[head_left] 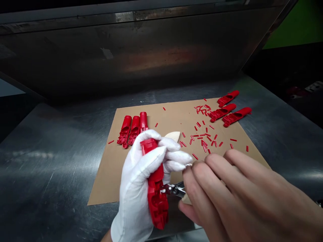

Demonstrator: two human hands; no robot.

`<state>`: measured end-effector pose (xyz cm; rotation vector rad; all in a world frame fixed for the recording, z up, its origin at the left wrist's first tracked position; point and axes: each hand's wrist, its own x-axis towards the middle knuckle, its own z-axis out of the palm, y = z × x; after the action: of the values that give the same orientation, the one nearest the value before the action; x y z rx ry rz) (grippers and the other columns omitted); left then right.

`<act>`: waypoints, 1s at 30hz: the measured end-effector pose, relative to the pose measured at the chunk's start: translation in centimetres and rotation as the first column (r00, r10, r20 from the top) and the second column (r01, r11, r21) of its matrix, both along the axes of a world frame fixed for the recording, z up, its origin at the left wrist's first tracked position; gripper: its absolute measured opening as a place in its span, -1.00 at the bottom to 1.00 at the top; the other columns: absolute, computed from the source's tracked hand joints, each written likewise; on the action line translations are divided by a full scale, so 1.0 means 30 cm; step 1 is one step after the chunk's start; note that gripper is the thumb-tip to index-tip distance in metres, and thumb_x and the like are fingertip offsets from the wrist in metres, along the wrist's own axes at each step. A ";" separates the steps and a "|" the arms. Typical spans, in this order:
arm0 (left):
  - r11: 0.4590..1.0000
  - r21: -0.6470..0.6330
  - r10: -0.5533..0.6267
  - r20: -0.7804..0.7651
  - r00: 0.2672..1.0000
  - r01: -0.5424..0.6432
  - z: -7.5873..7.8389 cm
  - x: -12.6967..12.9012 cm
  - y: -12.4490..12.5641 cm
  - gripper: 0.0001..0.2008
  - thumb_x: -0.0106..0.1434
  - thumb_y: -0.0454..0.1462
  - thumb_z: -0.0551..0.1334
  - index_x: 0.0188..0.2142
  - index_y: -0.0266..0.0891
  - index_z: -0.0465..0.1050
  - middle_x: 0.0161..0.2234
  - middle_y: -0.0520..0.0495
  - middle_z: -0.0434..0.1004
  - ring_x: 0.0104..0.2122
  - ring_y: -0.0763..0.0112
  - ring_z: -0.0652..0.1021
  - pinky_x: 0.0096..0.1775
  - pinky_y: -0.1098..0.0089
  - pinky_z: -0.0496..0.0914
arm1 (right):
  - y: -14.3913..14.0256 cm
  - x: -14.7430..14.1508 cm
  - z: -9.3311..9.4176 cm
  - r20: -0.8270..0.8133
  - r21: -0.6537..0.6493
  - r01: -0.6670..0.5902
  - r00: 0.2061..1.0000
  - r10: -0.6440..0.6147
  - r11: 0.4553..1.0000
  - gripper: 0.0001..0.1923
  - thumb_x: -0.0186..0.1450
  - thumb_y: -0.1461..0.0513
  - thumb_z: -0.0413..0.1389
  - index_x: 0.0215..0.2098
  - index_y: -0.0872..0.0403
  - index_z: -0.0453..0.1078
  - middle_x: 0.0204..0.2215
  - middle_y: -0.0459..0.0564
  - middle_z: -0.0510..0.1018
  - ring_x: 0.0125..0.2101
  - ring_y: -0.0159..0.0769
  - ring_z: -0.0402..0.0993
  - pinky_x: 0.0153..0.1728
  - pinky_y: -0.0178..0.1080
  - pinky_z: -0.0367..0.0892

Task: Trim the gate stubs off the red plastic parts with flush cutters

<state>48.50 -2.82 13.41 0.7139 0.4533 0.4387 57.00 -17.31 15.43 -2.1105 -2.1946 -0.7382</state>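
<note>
One red part (156, 174) lies between gloved left fingers (178, 157).

Your matt cloth glove (133, 188) meets a glossy plastic casing (156, 179), beside seemingly polished metal cutters (174, 189), above matt cardboard (108, 181) and a scratched metal table (60, 188).

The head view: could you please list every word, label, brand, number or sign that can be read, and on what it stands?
None can be read.
The red part in the gloved left hand and the pliers in the right hand show no legible marking.
The pale object at far right is too small and blurred to tell.
</note>
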 end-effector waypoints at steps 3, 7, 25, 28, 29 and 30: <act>0.997 -0.075 -0.022 0.015 1.000 0.023 -0.008 0.002 0.002 -0.91 0.30 -0.41 0.28 -0.24 -0.20 0.49 -0.31 -0.02 0.54 -0.41 0.52 0.60 -0.33 0.59 0.53 | -0.007 0.000 0.001 0.023 -0.007 -0.027 0.999 0.027 1.000 -0.87 0.40 0.24 0.15 -0.20 0.14 0.52 -0.32 0.10 0.57 -0.37 -0.11 0.43 -0.47 -0.05 0.24; 0.966 -0.242 -0.075 0.085 0.994 0.094 -0.026 0.001 0.002 -0.87 0.31 -0.42 0.25 -0.21 -0.17 0.45 -0.26 0.00 0.52 -0.34 0.52 0.60 -0.24 0.54 0.53 | 0.006 -0.004 0.032 0.053 -0.003 -0.026 0.998 0.026 1.000 -0.79 0.41 0.28 0.06 -0.11 0.15 0.52 -0.20 0.13 0.56 -0.25 -0.05 0.42 -0.29 0.05 0.31; 0.963 -0.270 0.011 -0.023 1.000 -0.017 -0.048 0.012 0.020 -0.83 0.27 -0.42 0.28 -0.18 -0.21 0.35 -0.20 -0.11 0.54 -0.19 0.39 0.61 -0.03 0.41 0.50 | 0.059 0.020 0.055 -0.045 -0.089 0.041 0.998 -0.045 0.995 -0.73 0.34 0.28 -0.08 -0.23 0.10 0.48 -0.40 0.10 0.48 -0.45 -0.05 0.32 -0.44 -0.04 0.12; 0.937 -0.349 -0.005 -0.020 1.000 -0.003 -0.059 0.025 0.031 -0.80 0.26 -0.44 0.28 -0.17 -0.23 0.33 -0.14 -0.18 0.54 -0.19 0.40 0.61 -0.03 0.43 0.50 | 0.061 0.031 0.065 -0.058 -0.129 0.019 0.998 -0.027 0.991 -0.74 0.32 0.27 -0.06 -0.28 0.09 0.48 -0.42 0.11 0.47 -0.46 -0.07 0.30 -0.47 -0.07 0.10; 0.927 -0.376 -0.011 -0.015 1.000 0.004 -0.062 0.028 0.035 -0.80 0.26 -0.44 0.27 -0.16 -0.24 0.32 -0.13 -0.19 0.54 -0.19 0.41 0.61 -0.04 0.46 0.50 | 0.061 0.034 0.068 -0.063 -0.138 0.014 0.998 -0.023 0.990 -0.77 0.31 0.25 -0.04 -0.31 0.08 0.47 -0.43 0.11 0.47 -0.46 -0.07 0.31 -0.47 -0.08 0.10; 0.916 -0.401 -0.018 -0.008 1.000 0.013 -0.065 0.031 0.038 -0.80 0.27 -0.44 0.27 -0.16 -0.24 0.32 -0.13 -0.19 0.53 -0.20 0.43 0.60 -0.05 0.48 0.50 | 0.061 0.038 0.070 -0.073 -0.145 0.009 0.997 -0.020 0.989 -0.80 0.29 0.24 0.00 -0.34 0.07 0.46 -0.44 0.10 0.47 -0.45 -0.06 0.31 -0.48 -0.08 0.10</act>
<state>49.43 -1.69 11.47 0.3207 0.5293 0.3122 58.13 -15.48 17.54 -2.1820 -2.2596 -0.5065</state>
